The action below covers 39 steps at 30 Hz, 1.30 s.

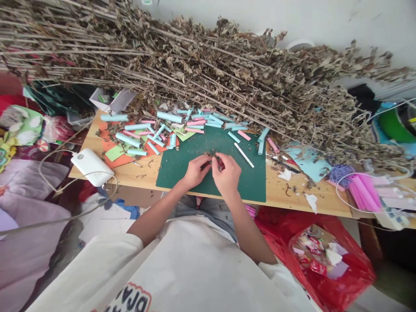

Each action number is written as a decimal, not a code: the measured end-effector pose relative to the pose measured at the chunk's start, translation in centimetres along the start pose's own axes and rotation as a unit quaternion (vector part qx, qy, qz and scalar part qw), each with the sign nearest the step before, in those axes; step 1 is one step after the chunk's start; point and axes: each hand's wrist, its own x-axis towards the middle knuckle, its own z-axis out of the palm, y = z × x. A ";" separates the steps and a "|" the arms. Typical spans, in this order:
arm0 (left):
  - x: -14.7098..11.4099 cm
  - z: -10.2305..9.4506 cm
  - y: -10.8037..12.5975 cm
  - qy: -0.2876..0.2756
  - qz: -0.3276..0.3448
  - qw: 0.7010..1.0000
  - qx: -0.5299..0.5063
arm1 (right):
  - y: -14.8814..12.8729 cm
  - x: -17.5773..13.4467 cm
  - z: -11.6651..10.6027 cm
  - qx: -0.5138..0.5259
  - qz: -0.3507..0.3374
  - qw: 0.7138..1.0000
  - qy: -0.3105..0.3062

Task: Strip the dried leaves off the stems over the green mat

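Note:
Above the dark green cutting mat (182,169), my left hand (196,170) and my right hand (226,172) meet with their fingertips close together. Both are closed in a pinch on a small clump of dried leaves (211,153), whose lower part the fingers hide. A thin white stick (243,155) lies on the mat to the right of my right hand. Beyond the hands, short rolled paper tubes in light blue (169,117) and pink (195,130) are scattered along the back of the mat and over orange paper (108,145).
A large heap of dried leafy stems (195,65) covers the back of the wooden table (149,173). At left lies a white power bank (92,167) with a cable. A black pen (286,164) and purple yarn (340,174) are at right. Below hangs a red bag (344,281) of scraps.

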 end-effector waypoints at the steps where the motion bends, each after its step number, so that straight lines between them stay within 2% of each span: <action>1: 0.0 0.0 0.1 -0.006 -0.001 1.000 -0.001 | 0.1 0.0 0.0 0.024 0.014 1.000 -0.002; 5: 0.1 0.0 0.2 -0.008 -0.001 1.000 -0.001 | 0.6 0.0 0.0 0.131 0.085 0.988 -0.012; 10: 0.0 0.1 -0.1 -0.003 0.007 1.000 -0.001 | 0.6 -0.2 0.2 0.255 0.152 0.955 -0.023; 13: -0.1 0.2 -0.2 0.001 0.005 1.000 0.000 | 0.5 -0.3 0.4 0.290 0.187 0.939 -0.017; 15: -0.1 0.1 -0.1 0.004 -0.004 1.000 0.000 | 0.5 -0.6 0.4 0.270 0.168 0.948 -0.003; 19: 0.0 0.0 0.1 0.011 -0.023 1.000 -0.006 | 0.7 -0.9 0.3 0.167 0.023 0.985 0.030; 22: 0.1 0.0 0.2 0.009 -0.022 1.000 -0.005 | 0.8 -1.1 0.1 0.128 -0.035 0.990 0.052; 30: 0.0 0.1 0.1 0.013 -0.016 1.000 -0.002 | 1.4 -1.2 0.1 0.172 -0.039 0.982 0.060; 34: 0.0 0.0 0.2 0.011 -0.012 1.000 0.005 | 1.9 -1.5 0.2 0.223 0.003 0.972 0.069; 36: 0.0 0.0 0.3 0.009 -0.013 1.000 0.010 | 2.3 -1.6 0.2 0.244 0.017 0.968 0.047; 39: 0.1 -0.1 0.5 0.001 -0.011 1.000 0.013 | 2.6 -1.0 0.0 0.296 0.042 0.954 -0.030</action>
